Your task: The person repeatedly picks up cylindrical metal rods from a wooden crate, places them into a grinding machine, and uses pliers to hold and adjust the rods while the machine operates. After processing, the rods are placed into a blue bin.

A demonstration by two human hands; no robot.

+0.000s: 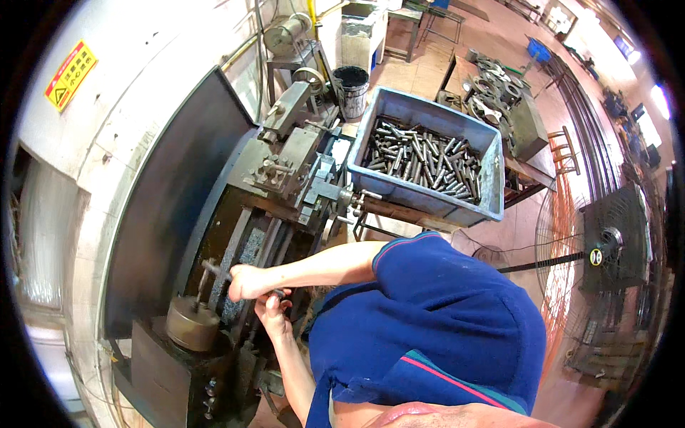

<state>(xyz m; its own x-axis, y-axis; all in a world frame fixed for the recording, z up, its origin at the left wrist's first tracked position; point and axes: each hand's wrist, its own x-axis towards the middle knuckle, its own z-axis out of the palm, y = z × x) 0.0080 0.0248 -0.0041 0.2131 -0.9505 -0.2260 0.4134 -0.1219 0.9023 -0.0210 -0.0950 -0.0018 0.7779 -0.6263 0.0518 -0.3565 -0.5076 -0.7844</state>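
Dark panel point(175, 192) walling lathe point(260, 171); bin point(421, 192) crowding one end; right hand point(247, 282) gripping metal bar point(215, 270); left hand point(274, 314) curling, hold unclear.

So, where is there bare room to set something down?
Bare floor shows between the blue bin, the bucket and the workbench; a smaller bare patch lies between the bin and the fan. Crowded: the bin, filled with metal rods; the workbench, heaped with metal parts; and beside the chuck, where the right hand holds a grey tool.

White wall point(153, 32) with a yellow sign point(71, 75), tan tiled floor point(401, 71), bright light point(661, 101) at far right
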